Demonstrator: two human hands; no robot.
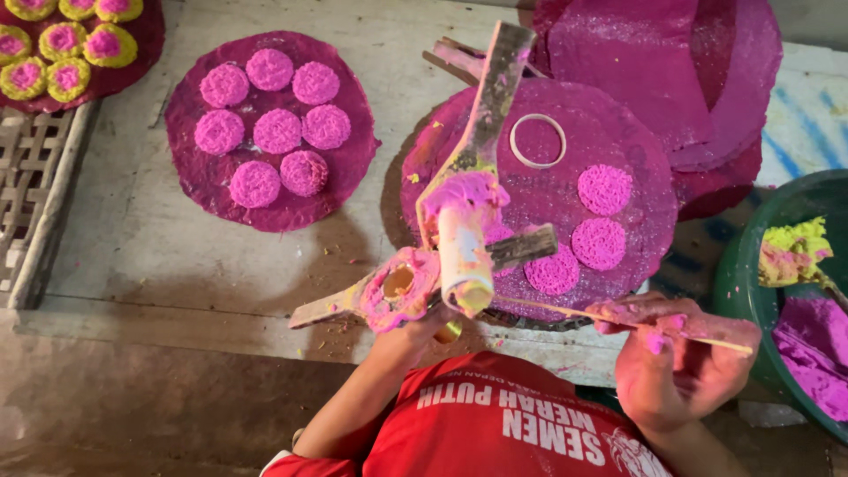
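Wooden table [132, 230]: two round magenta mats are borne on it.
Near mat [636, 168]: three pink noodle discs and a white ring [538, 140] are laid there.
Green basin [738, 265]: pink and yellow dough is held inside, at right.
Press tool [450, 238]: gripped underneath by the closed left hand [424, 322], over the near mat's edge.
Thin stick [618, 322]: pinched in the closed right hand [676, 358].

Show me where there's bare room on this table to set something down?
Bare wood lies left and in front of the full pink mat, up to the woven rack. A narrower strip runs between both mats. The working mat is crowded by the wooden press and both hands.
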